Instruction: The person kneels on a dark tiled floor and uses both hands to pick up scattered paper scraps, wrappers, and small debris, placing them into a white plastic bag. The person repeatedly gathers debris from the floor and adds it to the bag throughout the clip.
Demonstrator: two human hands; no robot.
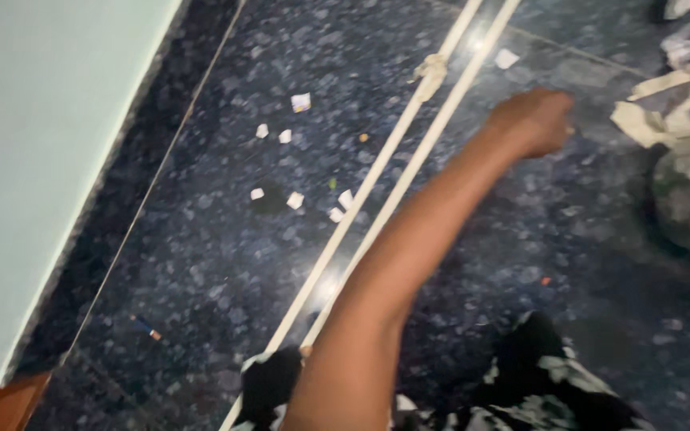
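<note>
Right hand (535,120) stretched out over dark floor (201,263), fingers curled; whether anything is held cannot be told. Left hand not seen. Paper scraps (295,199) scattered left of white cords (409,160), none gathered. Crumpled strips (664,112) lie beside hand.

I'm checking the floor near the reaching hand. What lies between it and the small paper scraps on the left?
Two white cords, running side by side across the dark floor, separate the hand from the paper scraps in the head view.

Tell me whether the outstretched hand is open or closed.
Closed: the hand is curled into a loose fist over the dark floor; blur hides anything inside.
</note>
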